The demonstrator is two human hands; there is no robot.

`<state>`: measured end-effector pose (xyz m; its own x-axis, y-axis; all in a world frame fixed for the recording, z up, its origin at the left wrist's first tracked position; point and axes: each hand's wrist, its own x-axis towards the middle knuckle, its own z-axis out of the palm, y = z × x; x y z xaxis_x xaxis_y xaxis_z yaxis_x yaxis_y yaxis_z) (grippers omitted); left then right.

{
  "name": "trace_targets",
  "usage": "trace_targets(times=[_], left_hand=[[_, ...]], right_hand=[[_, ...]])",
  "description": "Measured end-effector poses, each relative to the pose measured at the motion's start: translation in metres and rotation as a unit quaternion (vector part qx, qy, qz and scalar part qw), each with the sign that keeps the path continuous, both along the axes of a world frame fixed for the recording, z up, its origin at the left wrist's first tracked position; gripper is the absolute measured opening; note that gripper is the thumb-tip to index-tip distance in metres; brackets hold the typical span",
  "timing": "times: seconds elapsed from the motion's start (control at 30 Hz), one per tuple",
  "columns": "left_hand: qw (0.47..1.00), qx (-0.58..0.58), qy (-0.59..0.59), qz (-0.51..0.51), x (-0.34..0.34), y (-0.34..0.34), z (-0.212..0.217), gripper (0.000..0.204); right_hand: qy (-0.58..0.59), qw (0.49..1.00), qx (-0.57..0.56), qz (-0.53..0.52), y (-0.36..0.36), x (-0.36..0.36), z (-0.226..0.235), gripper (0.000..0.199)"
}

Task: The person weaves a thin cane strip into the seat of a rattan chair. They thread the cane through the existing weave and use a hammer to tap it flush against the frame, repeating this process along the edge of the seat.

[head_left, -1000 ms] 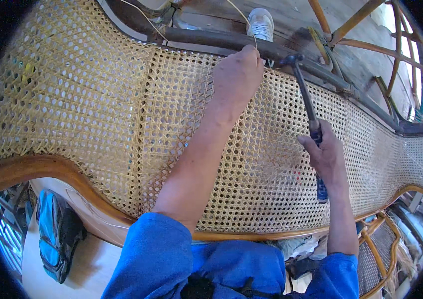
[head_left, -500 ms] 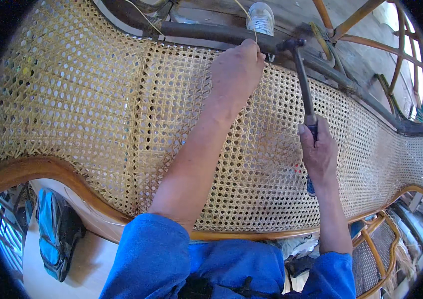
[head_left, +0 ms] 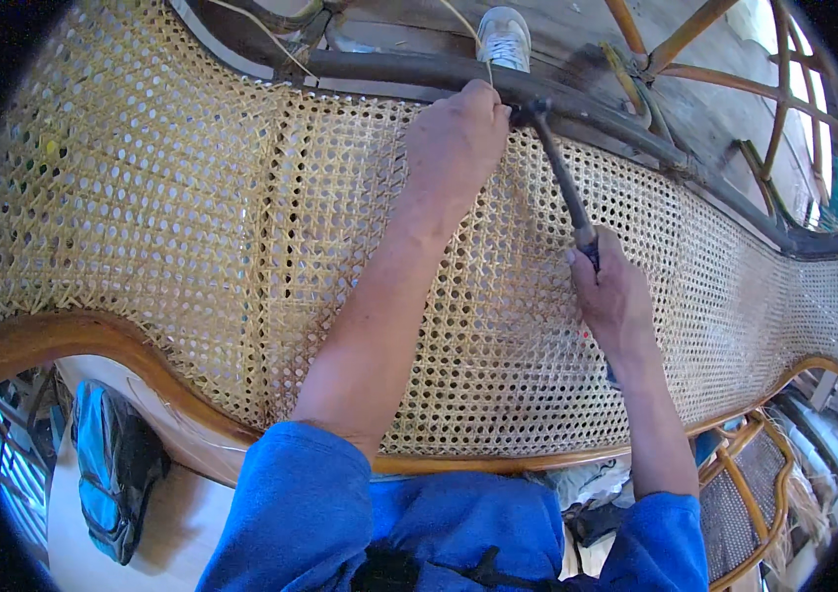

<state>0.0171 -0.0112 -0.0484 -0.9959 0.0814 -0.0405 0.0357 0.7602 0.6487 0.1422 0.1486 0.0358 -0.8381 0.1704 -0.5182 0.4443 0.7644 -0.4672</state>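
Observation:
A wide sheet of woven cane webbing stretches before me, its far edge along a dark frame rail. My left hand is closed at that far edge, and a thin cane strip rises from its fingertips. What else they pinch is hidden. My right hand is wrapped round the handle of a hammer. The hammer's head is at the rail, just right of my left fingers; whether it touches anything I cannot tell.
A curved brown wooden rail edges the near side of the webbing. Beyond the dark rail are a white shoe and bent rattan poles. A teal and black bag lies at lower left, a smaller woven panel at lower right.
My right hand has swung the hammer leftward, bringing its head close beside my left fingers. The left hand keeps its place on the edge; the whole view has shifted slightly.

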Motion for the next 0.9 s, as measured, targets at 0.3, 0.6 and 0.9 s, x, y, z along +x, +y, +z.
trace_targets(times=[0.3, 0.6, 0.9], left_hand=[[0.999, 0.037, 0.005, 0.001, 0.003, 0.001, 0.003, 0.025], [0.863, 0.43, -0.202, 0.172, 0.019, -0.014, 0.023, 0.029], [0.413, 0.809, -0.416, 0.051, 0.039, -0.012, 0.017, 0.082]], right_hand=[[-0.051, 0.996, 0.069, 0.025, 0.007, 0.001, 0.0, 0.024], [0.077, 0.958, 0.27, -0.059, 0.078, 0.065, -0.004, 0.029], [0.322, 0.947, -0.01, -0.01, 0.009, -0.006, 0.004, 0.014]])
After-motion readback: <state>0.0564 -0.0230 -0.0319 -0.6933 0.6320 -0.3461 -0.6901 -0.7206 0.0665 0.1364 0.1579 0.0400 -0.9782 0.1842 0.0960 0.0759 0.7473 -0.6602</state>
